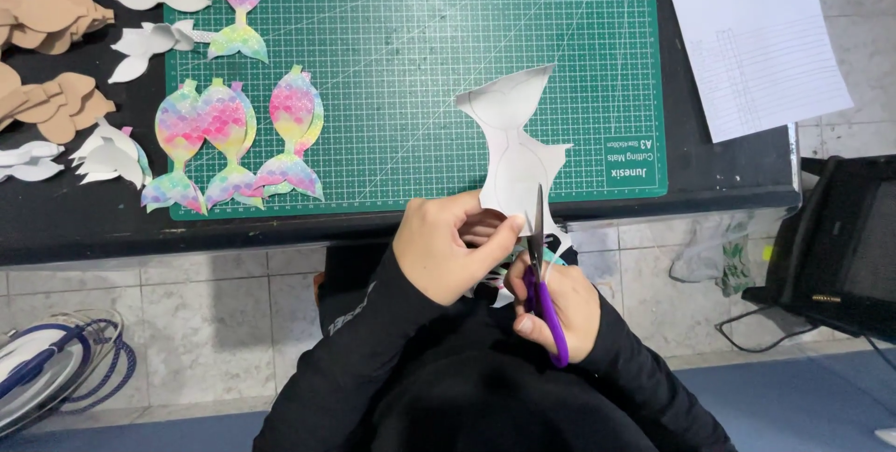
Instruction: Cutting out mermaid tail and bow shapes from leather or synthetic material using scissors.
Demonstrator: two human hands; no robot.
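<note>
Below the table edge, the left hand (446,249) pinches a white cutout (515,149), while the right hand (553,307) grips purple scissors (539,270), blades biting the cutout's lower edge. Beyond, the cutout's top lies over a green mat (420,32), whose middle is bare. Rainbow tails (229,139) crowd the mat's left side; tan shapes (47,51) lie farther left. White paper (751,32) overhangs the table's right corner.

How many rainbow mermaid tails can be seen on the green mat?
4: one at the mat's top left, and three in a row at its lower left. Overlaps may hide more.
</note>
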